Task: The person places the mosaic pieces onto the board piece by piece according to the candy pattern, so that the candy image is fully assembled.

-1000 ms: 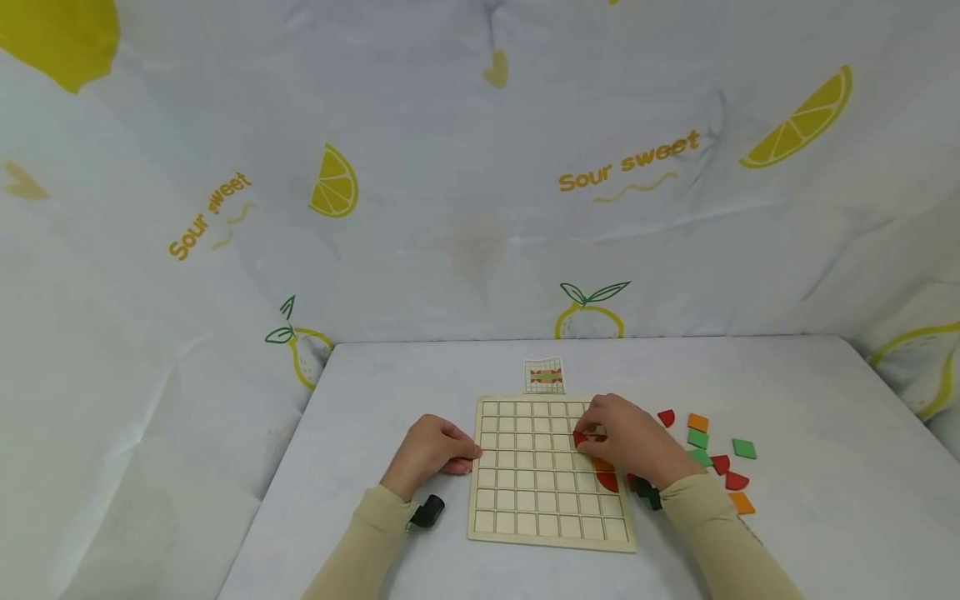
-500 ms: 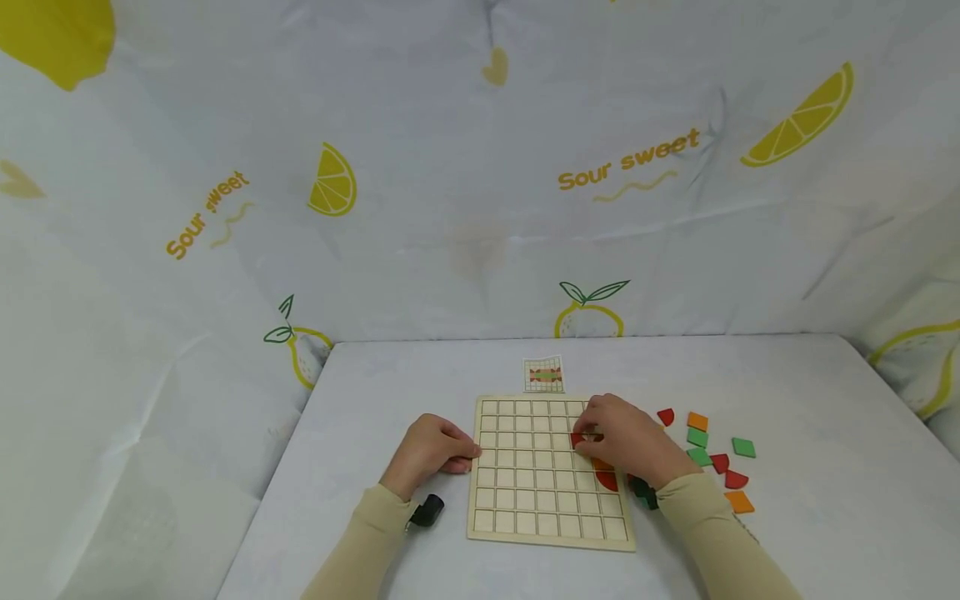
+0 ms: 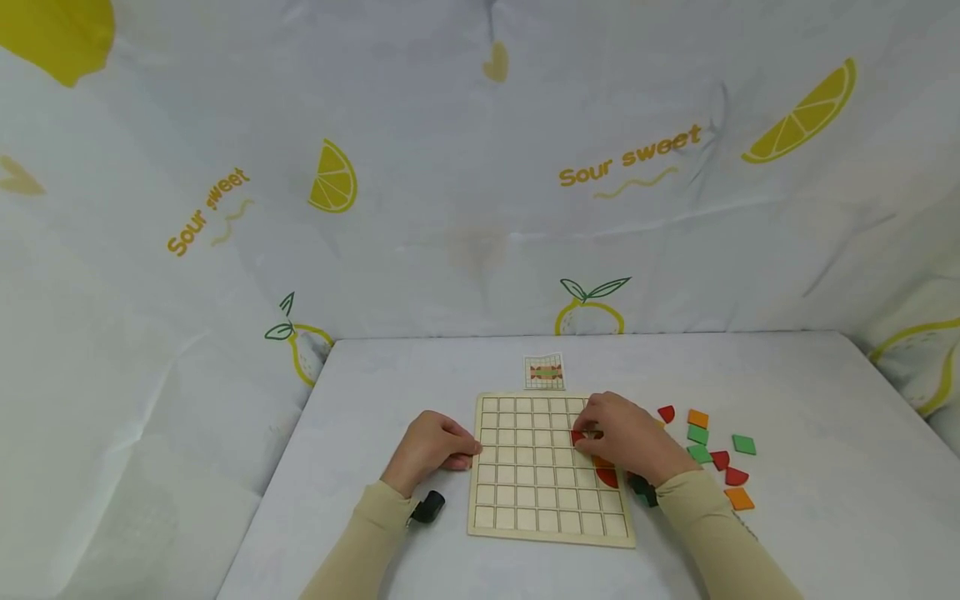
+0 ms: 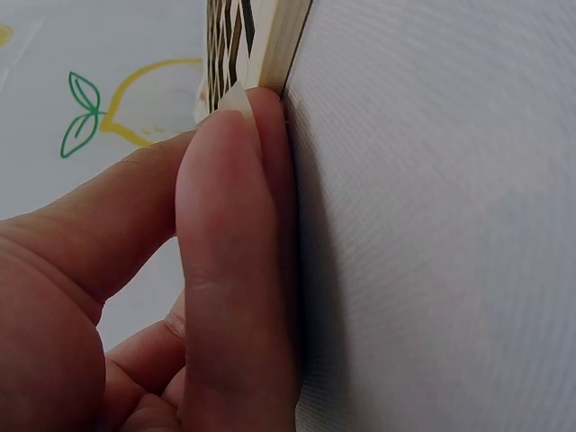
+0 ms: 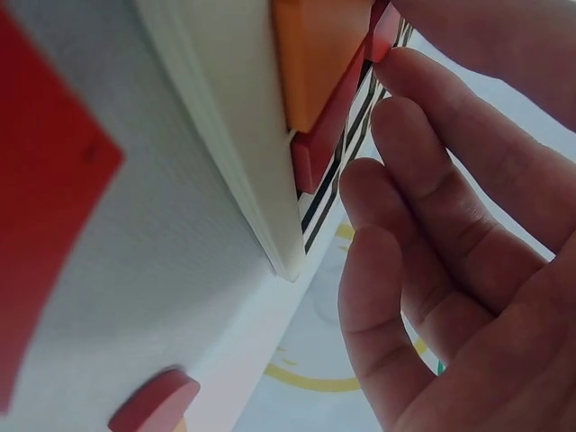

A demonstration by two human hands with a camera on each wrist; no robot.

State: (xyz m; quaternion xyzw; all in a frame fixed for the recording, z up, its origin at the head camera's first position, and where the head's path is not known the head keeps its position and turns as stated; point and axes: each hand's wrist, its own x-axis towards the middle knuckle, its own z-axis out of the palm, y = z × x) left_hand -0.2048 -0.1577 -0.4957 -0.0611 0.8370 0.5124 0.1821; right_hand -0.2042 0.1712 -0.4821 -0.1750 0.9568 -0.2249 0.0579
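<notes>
A pale wooden grid board (image 3: 551, 540) lies on the white table. At its left edge, my left hand (image 3: 426, 446) pinches the rim between thumb and finger; the left wrist view shows the thumb (image 4: 229, 207) right against the board's side. My right hand (image 3: 630, 437) is over the board's right part, its fingertips pinching a red quarter-round tile (image 3: 577, 437) set on the grid. Below that hand, an orange tile (image 3: 602, 462) and another red rounded tile (image 3: 608, 477) sit in the right columns. The right palm hides part of the grid.
Right of the board lie several loose tiles, among them a green tile (image 3: 744, 444), an orange tile (image 3: 739, 498) and a red tile (image 3: 737, 476). Behind the board is a small printed pattern card (image 3: 543, 372). A printed cloth (image 3: 480, 167) hangs behind the table.
</notes>
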